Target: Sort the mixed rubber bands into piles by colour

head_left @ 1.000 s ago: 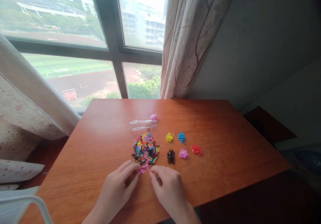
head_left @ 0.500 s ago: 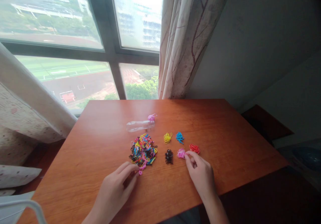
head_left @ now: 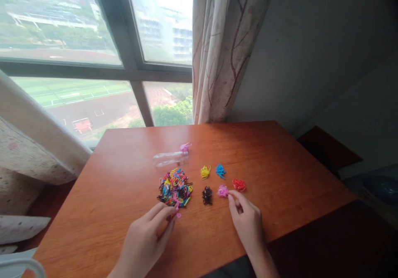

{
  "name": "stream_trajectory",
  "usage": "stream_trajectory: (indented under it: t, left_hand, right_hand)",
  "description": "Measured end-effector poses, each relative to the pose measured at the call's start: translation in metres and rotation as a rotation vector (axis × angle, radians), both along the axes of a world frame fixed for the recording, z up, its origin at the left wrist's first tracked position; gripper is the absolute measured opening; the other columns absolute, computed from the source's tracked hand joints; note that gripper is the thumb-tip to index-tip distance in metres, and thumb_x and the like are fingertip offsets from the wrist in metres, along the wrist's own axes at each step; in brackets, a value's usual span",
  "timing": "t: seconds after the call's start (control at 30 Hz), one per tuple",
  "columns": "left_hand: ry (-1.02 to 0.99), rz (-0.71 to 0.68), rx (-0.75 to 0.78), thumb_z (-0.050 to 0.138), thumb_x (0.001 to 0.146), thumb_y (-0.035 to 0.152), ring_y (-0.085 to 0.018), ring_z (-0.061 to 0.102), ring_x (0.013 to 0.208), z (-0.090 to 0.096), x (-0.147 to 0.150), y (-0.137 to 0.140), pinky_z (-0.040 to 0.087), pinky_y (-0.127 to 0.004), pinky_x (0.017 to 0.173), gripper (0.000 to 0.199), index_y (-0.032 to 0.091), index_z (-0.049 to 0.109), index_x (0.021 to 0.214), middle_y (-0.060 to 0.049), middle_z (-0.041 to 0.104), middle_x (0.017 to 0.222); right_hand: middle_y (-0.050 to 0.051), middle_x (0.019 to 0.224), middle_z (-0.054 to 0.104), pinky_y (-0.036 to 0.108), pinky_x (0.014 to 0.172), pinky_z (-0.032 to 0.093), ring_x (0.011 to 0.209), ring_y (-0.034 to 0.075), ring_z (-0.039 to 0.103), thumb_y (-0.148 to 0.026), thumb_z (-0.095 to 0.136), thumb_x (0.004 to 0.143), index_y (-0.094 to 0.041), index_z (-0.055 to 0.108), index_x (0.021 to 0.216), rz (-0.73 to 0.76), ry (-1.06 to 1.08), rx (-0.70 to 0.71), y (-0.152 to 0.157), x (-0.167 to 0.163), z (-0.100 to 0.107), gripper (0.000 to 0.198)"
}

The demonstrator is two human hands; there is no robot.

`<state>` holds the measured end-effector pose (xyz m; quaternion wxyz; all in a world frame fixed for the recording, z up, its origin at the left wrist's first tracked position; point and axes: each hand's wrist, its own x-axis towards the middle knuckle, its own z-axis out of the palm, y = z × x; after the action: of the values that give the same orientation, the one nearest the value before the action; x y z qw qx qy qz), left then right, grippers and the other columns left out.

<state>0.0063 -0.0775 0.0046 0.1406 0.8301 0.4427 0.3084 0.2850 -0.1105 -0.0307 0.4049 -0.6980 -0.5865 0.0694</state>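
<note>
Pink bands [head_left: 178, 215], thin and looped, are poking out of the left hand [head_left: 143, 237], whose fingertips are pinching them closed at the near edge of the mixed pile [head_left: 174, 187]. Beyond the pile a clear bottle [head_left: 169, 159] is lying, its contents too faint to make out. Unlike a second ago, the right hand [head_left: 247, 216] is hovering right of the pile, fingertips nearly together at a pink heap [head_left: 222, 191]; whether they're gripping anything, I can't tell
</note>
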Motion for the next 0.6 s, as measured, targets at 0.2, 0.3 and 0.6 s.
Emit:
stream_trajectory:
  t: [0.2,0.3,0.6]
  left_hand:
    - [0.191,-0.07,-0.072,0.045,0.096,0.023,-0.014,0.066,0.07,0.031,0.064,0.022,0.047,-0.023,0.061,0.019,0.025,0.064,0.09,0.0,0.067,0.086]
    - [0.361,-0.138,-0.169,0.046,0.094,0.022,-0.017,0.068,0.075,0.039,0.096,0.036,0.048,-0.025,0.062,0.019,0.024,0.064,0.089,-0.002,0.068,0.089]
    - [0.476,-0.175,-0.214,0.051,0.09,0.02,-0.019,0.07,0.075,0.036,0.135,0.058,0.047,-0.025,0.061,0.013,0.023,0.064,0.092,-0.005,0.069,0.092]
  right_hand:
    - [0.009,0.086,0.076,0.022,0.066,0.053,0.069,0.017,0.071,-0.034,0.047,0.099,-0.018,0.073,0.099,0.05,0.025,0.0,-0.012,-0.011,-0.003,0.031]
    - [0.01,0.087,0.075,0.023,0.067,0.054,0.071,0.018,0.072,-0.034,0.045,0.1,-0.018,0.073,0.099,0.082,0.036,-0.013,-0.014,-0.012,-0.002,0.032]
    - [0.008,0.082,0.074,0.023,0.064,0.054,0.066,0.018,0.07,-0.032,0.043,0.1,-0.019,0.072,0.098,0.104,0.04,-0.038,-0.012,-0.011,0.005,0.031]
